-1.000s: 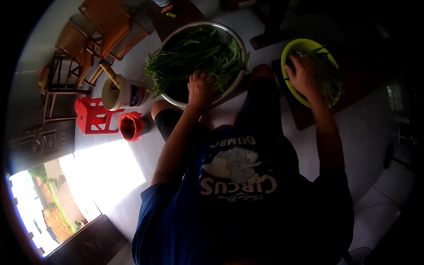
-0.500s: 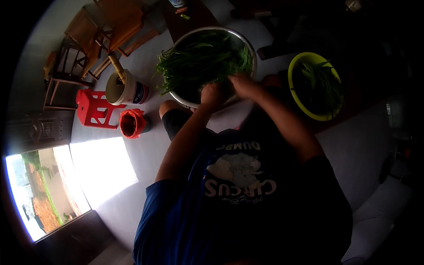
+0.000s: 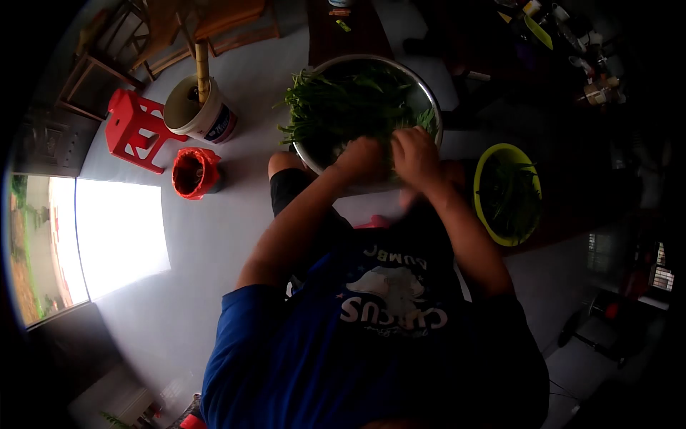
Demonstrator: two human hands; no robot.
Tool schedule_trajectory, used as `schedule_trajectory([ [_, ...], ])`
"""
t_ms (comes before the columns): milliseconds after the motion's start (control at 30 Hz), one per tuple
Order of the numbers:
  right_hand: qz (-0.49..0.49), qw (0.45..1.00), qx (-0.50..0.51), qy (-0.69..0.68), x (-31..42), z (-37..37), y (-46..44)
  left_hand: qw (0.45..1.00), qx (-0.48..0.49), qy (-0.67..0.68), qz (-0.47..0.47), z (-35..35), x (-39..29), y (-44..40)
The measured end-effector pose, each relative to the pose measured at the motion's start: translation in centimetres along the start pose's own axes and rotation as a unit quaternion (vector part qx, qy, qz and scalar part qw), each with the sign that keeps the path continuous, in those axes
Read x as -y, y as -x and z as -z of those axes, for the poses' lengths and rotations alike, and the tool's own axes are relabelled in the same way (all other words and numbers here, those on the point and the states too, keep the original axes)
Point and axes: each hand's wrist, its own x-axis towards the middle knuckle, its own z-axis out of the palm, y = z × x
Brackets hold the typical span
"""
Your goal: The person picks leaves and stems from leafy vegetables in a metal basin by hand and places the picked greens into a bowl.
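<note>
A wide metal basin (image 3: 431, 93) in front of my knees holds a heap of long-stemmed leafy greens (image 3: 350, 96), with stem ends sticking out over its left rim. At the basin's near side, my left hand (image 3: 361, 160) is closed, knuckles up, around greens that are mostly hidden and dark. Close beside it, my right hand (image 3: 416, 156) has its fingers bent together on greens, with leaves showing just beyond the fingertips. A yellow-green basin (image 3: 477, 189) to the right holds more loose greens.
On the left stand a red plastic stool (image 3: 132, 129), a white bucket (image 3: 214, 118) with a bamboo stick (image 3: 203, 71), and a small red-lined bin (image 3: 196, 168). Wooden chairs (image 3: 221, 18) are behind them. A dark bench (image 3: 346, 39) lies beyond the basin.
The camera view has shifted, so the basin sits farther right. My right hand has moved from the basin's near rim to over the greens, beside my left hand.
</note>
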Motion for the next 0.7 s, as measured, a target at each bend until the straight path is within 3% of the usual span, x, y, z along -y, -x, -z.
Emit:
schedule_trajectory([
  [33,-0.004,1.0,-0.003,0.007,0.2,-0.3,0.6,1.0,0.004,-0.013,-0.002,1.2,-0.3,-0.1],
  [100,-0.023,0.995,0.092,0.032,-0.2,-1.1,2.4,0.999,0.017,-0.043,-0.011,4.0,-0.5,-0.3],
  [200,-0.004,0.999,0.026,0.024,0.8,-1.5,3.9,0.998,-0.046,-0.021,0.041,6.3,0.8,-1.1],
  [300,-0.037,0.998,0.038,-0.033,1.8,-1.0,5.4,0.982,-0.163,0.045,0.081,10.2,0.4,-1.0],
  [400,-0.02,0.996,-0.005,-0.089,1.7,-1.1,6.7,0.979,-0.149,0.005,0.139,10.4,5.7,-3.7],
  [500,-0.047,0.99,-0.002,-0.132,1.5,0.4,7.0,0.945,-0.275,-0.025,0.175,14.3,10.0,-3.9],
  [633,-0.132,0.974,-0.023,-0.182,0.1,0.4,8.9,0.941,-0.085,-0.089,0.315,18.0,14.4,-4.7],
  [700,-0.163,0.969,-0.021,-0.187,-0.3,0.6,8.9,0.939,0.044,-0.091,0.329,17.1,18.9,-6.7],
])
